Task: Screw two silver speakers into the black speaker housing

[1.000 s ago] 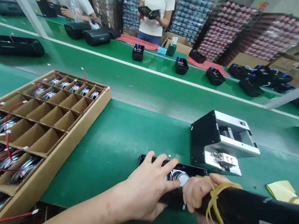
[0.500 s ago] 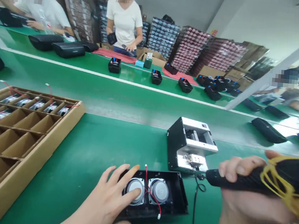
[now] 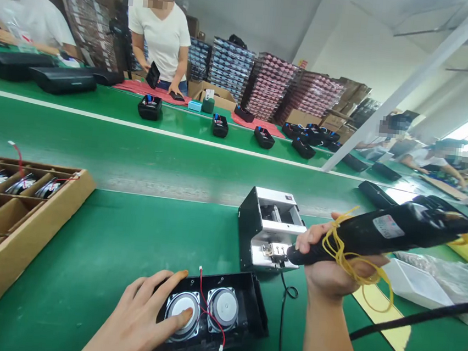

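- Beneath the left hand [image 3: 137, 320]: speaker housing [image 3: 220, 320] on the desk [image 3: 128, 242], fingers spread flat; keep it pinned.
- Right hand [image 3: 333, 262]: grip clamped on electric screwdriver [image 3: 377, 236], tip at screw feeder [image 3: 269, 234]; seat bit squarely.

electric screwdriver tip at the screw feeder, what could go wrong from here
The left hand rests a fingertip on a speaker cone; pressing could dent it. The loose red wires across the speaker tray could snag. The electric screwdriver in the right hand trails a cable that might drag parts.
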{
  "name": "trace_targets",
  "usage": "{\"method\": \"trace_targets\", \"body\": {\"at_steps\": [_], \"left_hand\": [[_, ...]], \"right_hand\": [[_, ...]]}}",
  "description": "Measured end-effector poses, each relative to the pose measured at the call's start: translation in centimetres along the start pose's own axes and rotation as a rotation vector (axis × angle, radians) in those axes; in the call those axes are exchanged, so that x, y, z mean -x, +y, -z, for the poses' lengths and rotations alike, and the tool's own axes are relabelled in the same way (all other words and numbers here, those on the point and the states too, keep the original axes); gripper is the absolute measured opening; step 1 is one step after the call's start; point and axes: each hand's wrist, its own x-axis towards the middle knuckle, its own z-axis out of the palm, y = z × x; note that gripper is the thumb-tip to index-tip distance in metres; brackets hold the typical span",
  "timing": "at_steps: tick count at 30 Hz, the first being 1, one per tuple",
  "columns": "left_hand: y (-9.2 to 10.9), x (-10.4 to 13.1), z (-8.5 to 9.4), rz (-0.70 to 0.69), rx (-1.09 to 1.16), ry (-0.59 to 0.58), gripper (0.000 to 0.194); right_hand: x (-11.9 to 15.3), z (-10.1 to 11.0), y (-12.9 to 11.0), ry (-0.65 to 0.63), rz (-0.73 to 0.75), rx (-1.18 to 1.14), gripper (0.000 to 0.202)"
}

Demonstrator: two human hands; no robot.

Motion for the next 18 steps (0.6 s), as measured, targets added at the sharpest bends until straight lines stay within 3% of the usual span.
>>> {"method": "trace_targets", "body": {"at_steps": [10, 14, 18], "left_hand": [[-0.6, 0.2, -0.7, -0.021, 0.034, 0.0, 0.046], [0.5, -0.5, -1.7, -0.036, -0.001, 0.051, 0.044], [2.1, -1.4, -2.4, -0.009, -0.01, 0.077, 0.051]], "right_hand": [[0.7, 0.6, 0.2, -0.058, -0.068, 0.025, 0.072], [1.1, 1.3, -0.4, -0.04, -0.106, -0.029, 0.074], [1.1, 1.4, -2.4, -0.122, -0.034, -0.026, 0.07]]}}
